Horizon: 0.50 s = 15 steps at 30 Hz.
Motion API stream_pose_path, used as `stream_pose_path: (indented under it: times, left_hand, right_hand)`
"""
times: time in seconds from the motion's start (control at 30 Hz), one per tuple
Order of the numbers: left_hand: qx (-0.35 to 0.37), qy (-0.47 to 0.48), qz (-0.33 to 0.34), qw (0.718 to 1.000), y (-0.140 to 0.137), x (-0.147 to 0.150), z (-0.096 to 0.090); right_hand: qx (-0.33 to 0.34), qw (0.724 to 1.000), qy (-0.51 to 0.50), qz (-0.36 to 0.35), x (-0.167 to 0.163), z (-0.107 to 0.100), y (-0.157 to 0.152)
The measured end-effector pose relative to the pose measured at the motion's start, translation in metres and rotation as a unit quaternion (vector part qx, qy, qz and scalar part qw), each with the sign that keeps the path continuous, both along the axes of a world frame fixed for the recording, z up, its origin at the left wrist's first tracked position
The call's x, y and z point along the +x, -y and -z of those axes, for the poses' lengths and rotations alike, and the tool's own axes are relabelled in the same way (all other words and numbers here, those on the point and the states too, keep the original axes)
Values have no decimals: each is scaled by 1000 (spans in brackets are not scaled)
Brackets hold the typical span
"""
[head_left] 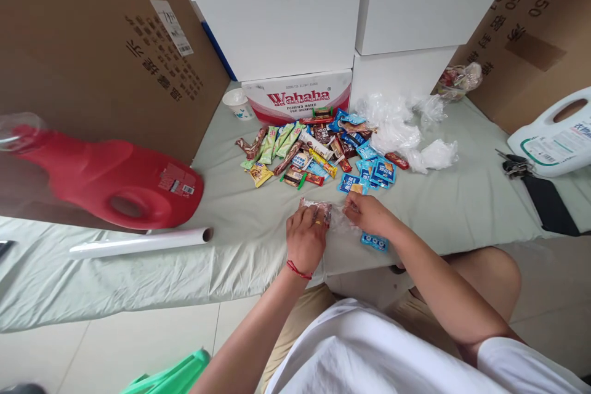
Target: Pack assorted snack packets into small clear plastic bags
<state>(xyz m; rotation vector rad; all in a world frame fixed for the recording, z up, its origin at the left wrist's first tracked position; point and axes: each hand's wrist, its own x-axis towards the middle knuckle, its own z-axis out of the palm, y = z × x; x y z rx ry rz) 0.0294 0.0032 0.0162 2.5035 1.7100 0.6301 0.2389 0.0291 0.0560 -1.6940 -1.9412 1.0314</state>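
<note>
My left hand (306, 235), with a red cord at its wrist, is closed over brown-and-red wrapped snacks (327, 209) at the near part of the table. A clear plastic bag (340, 220) stretches from there to my right hand (368, 212), whose fingers pinch its other end. How much of the snacks lies inside the bag is hidden by the left hand. Just below the right hand rests a blue packet (374, 242). Beyond both hands spreads a pile of snacks, with green wrappers (277, 143), a yellow packet (260, 174) and blue packets (382, 172).
Crumpled clear bags (392, 123) lie right of the pile. A Wahaha carton (300, 95) and a paper cup (238, 104) stand behind. On the left are a red jug (124, 178) and a white roll (143, 244); on the right, a white jug (554, 135) and keys (517, 166).
</note>
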Motion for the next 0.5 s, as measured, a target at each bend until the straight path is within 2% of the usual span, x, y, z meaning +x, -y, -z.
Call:
stream_pose_path:
  times: [0.07, 0.13, 0.23, 0.3, 0.4, 0.43, 0.5]
  left_hand:
    - [10, -1, 5, 1000, 0, -1, 3]
    - [16, 10, 18, 1000, -1, -1, 6]
    - [5, 56, 39, 998, -5, -3, 7]
    - [-16, 120, 52, 991, -6, -9, 5]
    - [-83, 279, 70, 954, -3, -28, 2]
    - [-103, 340, 56, 933, -1, -36, 1]
    - [-110, 439, -24, 891, 0, -49, 3]
  right_hand:
    - [-39, 996, -81, 17, -12, 1, -12]
    - [-39, 990, -124, 52, -32, 4, -25]
    - [-19, 988, -125, 83, -65, 7, -38]
    - [21, 993, -97, 71, -82, 7, -37]
    - [106, 994, 1, 14, -93, 7, -24]
    - [131, 990, 43, -8, -95, 8, -17]
    - [165, 978, 117, -43, -98, 10, -2]
